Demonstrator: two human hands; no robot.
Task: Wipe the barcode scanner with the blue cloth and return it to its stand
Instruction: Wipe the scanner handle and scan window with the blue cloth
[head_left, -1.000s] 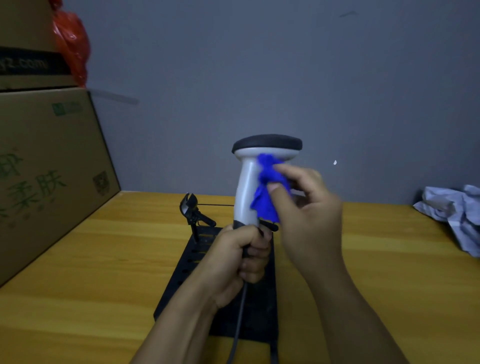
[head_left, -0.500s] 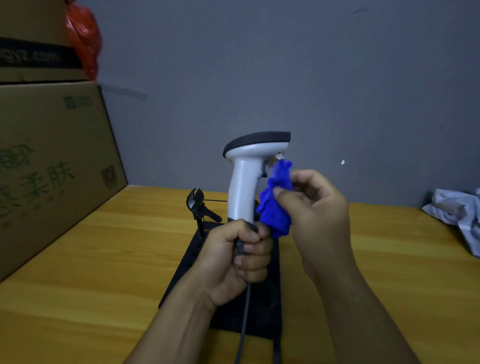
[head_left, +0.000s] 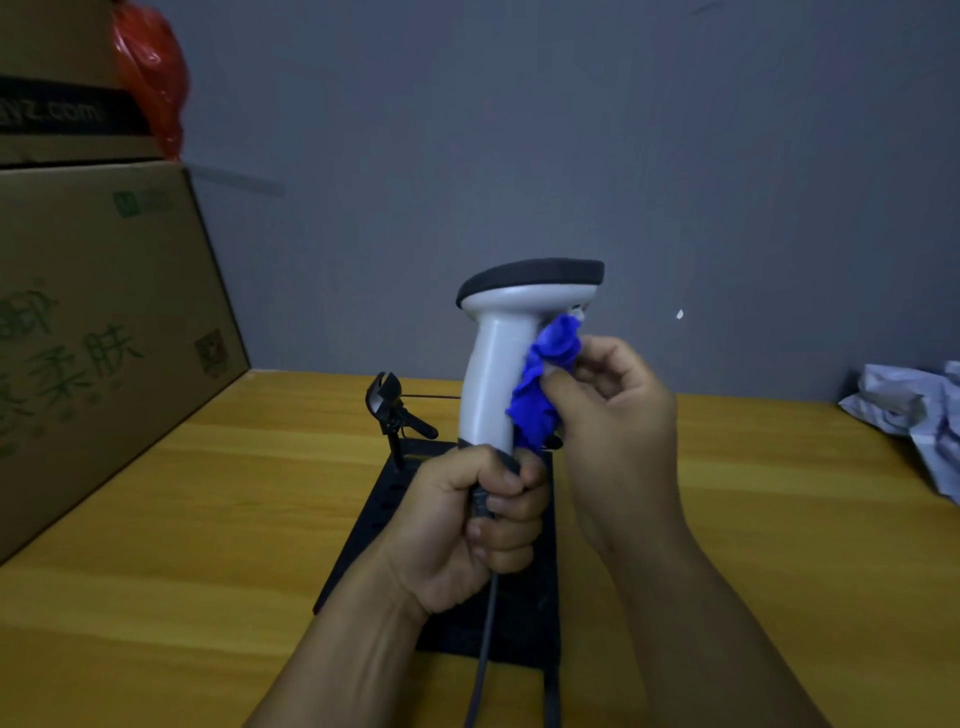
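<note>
My left hand (head_left: 475, 517) grips the bottom of the handle of a white barcode scanner (head_left: 498, 364) with a dark top, holding it upright above the table. Its grey cable hangs down from my fist. My right hand (head_left: 615, 410) pinches a bunched blue cloth (head_left: 545, 389) and presses it against the right side of the scanner's handle, just under the head. The black stand (head_left: 384, 514), a flat perforated base with a clip on a thin post (head_left: 387, 402), lies on the wooden table under my hands.
Large cardboard boxes (head_left: 98, 332) are stacked at the left, with a red plastic bag (head_left: 153, 78) on top. Crumpled pale fabric (head_left: 914, 421) lies at the table's right edge. A grey wall stands close behind the yellow wooden table (head_left: 208, 509).
The cloth slid off the scanner's head and down onto the right side of the handle. The scanner has turned a little, its head now pointing more to the right.
</note>
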